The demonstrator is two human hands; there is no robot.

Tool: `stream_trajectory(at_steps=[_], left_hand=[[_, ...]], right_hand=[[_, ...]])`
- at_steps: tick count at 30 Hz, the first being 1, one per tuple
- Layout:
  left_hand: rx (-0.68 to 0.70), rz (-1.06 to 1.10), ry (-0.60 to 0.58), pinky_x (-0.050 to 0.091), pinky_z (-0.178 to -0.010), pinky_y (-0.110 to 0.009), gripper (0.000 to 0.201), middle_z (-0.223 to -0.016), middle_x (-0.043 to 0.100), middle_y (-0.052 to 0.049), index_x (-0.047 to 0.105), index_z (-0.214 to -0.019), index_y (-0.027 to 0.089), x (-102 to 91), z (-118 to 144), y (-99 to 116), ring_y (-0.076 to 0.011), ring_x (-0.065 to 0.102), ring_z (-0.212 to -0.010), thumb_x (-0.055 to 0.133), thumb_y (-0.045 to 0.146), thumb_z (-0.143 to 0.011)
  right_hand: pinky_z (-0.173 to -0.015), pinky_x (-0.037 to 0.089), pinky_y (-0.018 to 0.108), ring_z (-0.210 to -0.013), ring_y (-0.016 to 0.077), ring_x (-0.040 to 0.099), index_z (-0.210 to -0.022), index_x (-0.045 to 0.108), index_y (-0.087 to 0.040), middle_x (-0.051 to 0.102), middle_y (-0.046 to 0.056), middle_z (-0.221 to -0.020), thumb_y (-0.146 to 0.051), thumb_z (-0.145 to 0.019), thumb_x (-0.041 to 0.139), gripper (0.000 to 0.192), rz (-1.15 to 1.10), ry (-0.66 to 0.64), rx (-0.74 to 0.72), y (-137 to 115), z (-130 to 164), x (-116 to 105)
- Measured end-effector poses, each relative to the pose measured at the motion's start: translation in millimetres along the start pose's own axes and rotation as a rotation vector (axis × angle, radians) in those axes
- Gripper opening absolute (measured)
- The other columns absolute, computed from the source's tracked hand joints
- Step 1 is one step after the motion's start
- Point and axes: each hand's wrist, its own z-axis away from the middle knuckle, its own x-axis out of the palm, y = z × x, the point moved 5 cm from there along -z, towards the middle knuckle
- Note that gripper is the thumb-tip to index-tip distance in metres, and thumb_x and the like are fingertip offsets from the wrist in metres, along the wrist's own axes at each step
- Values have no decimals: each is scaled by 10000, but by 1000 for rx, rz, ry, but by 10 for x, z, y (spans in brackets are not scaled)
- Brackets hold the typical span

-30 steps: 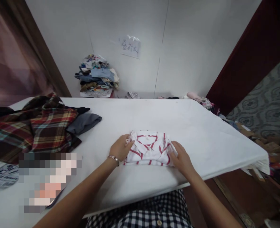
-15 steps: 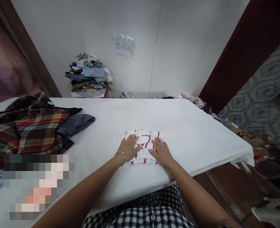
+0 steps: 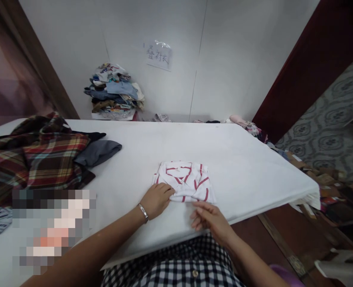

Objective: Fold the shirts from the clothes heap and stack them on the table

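A white shirt with red stripes lies folded into a compact bundle on the white-covered table, its collar facing up. My left hand, wearing a bracelet at the wrist, rests on the near left corner of the shirt. Its fingers are stretched over the fabric, palm down. Just off the shirt's near edge, my right hand hovers over the table's front part with nothing in it. The fingers there are loosely curved and apart.
Plaid garments and a dark grey cloth are heaped on the table's left side. A tall stack of clothes stands beyond the back edge, below a paper sign. More clothing lies past the far right corner.
My right hand has lifted off the shirt and come back toward me. My left hand has slid to the shirt's near left corner, uncovering the collar.
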Motion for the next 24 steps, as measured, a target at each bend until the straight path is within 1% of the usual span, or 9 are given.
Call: stream_trajectory(at_steps=[3,6,8,11,14,17,20,22,24], left_hand=[[-46,-50,9,484,-792,-365,304,-988,665,-75,622,-1053,184,-96,-172,-15,-222,584,-936,457,88,-816],[-71,-63,106,474,-827,-361,309,-1045,657,-74,597,-1098,195,-254,-266,86,-217,571,-976,436,118,-846],[-33,-63,98,475,-798,-359,289,-1010,661,-61,595,-1088,205,-259,-257,222,-215,575,-938,443,134,-852],[32,-76,40,481,-723,-348,242,-910,669,-47,615,-1022,208,-122,-164,410,-208,586,-841,462,138,-849],[40,-66,75,503,-723,-338,258,-940,687,-55,622,-1056,211,-22,-43,476,-199,613,-839,457,154,-866],[64,-26,238,528,-822,-370,343,-1122,677,-85,564,-1219,229,-97,83,467,-225,630,-985,467,275,-893],[65,-11,388,539,-893,-398,536,-1271,616,-75,420,-1386,288,-182,242,397,-249,603,-1112,509,351,-861],[30,-8,427,573,-869,-382,652,-1292,604,-25,327,-1437,363,-113,363,300,-242,620,-1102,540,361,-821],[-9,17,456,614,-799,-350,712,-1273,605,55,287,-1426,458,83,494,164,-227,659,-1034,553,366,-772]], right_hand=[[-590,531,310,-786,218,690,-1126,586,-168,706,113,-945,-454,-753,705,485,-208,-120,189,133,74,249],[-738,544,369,-1022,250,643,-1151,567,-192,664,135,-1131,-490,-762,693,506,-372,-185,180,50,-25,337],[-843,521,408,-1089,244,606,-1119,592,-201,641,118,-1191,-517,-756,687,491,-467,-197,131,-38,-156,346],[-871,519,395,-1035,219,616,-1061,639,-187,663,87,-1155,-490,-766,680,426,-544,-105,67,-83,-366,340],[-796,550,343,-945,215,637,-965,678,-179,706,62,-1030,-346,-728,723,293,-568,80,-1,-54,-487,313],[-728,557,313,-856,214,651,-843,692,-184,724,49,-925,-238,-673,736,184,-563,201,-54,-104,-503,237],[-718,550,308,-843,216,661,-838,689,-171,731,52,-915,-204,-639,738,208,-548,246,-126,-324,-472,51],[-740,545,320,-873,226,664,-855,686,-165,733,54,-941,-194,-619,739,243,-545,271,-189,-532,-460,-151],[-744,543,323,-873,229,668,-847,684,-162,736,53,-928,-195,-607,737,247,-537,303,-242,-737,-485,-407]])
